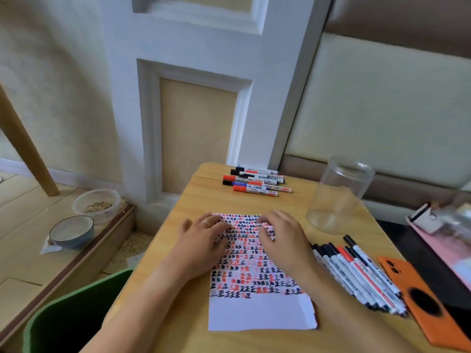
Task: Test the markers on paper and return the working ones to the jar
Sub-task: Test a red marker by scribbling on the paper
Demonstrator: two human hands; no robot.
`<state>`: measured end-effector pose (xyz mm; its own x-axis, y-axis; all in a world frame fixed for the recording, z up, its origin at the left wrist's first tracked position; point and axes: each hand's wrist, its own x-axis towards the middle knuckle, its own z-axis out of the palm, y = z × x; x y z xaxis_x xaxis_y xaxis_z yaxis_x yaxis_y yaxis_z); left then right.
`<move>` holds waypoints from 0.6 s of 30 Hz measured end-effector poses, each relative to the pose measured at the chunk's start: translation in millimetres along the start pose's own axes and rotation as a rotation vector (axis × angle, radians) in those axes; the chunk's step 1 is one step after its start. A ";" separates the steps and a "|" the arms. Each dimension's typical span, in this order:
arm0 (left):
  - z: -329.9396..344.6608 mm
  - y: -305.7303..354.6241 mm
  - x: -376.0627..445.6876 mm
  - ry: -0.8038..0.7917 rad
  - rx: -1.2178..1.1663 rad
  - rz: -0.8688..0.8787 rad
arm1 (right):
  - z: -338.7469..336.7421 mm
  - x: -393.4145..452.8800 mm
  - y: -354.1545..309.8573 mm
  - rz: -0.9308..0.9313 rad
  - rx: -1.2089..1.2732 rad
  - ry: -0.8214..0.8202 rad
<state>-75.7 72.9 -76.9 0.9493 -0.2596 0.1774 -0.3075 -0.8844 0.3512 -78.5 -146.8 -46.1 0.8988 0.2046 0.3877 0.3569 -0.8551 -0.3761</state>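
Observation:
A white sheet of paper (257,309), covered in red, black and blue test marks over its upper part, lies in the middle of the wooden table (178,324). My left hand (204,233) and my right hand (283,235) both rest flat on the paper's far end, fingers touching the sheet. A clear jar (339,194) stands empty at the right rear. Several capped markers (254,180) lie in a pile at the table's far edge. A second bunch of several markers (359,273) lies to the right of the paper.
An orange phone case (420,301) lies at the table's right front beside the markers. A pink tray (448,245) with small items sits further right. Left of the table, a ledge holds a blue bowl (71,231) and a clear food container (96,203). A green chair (74,314) is below left.

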 end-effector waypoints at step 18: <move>-0.3 2.2 -6.8 0.041 -0.027 -0.009 | 57.1 140.0 31.1 0.145 -0.330 -0.025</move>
<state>-82.8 72.9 -77.1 0.9487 -0.2350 0.2115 -0.3011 -0.8755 0.3779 73.0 -117.4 -51.6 0.9415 0.0776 0.3280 0.1270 -0.9831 -0.1319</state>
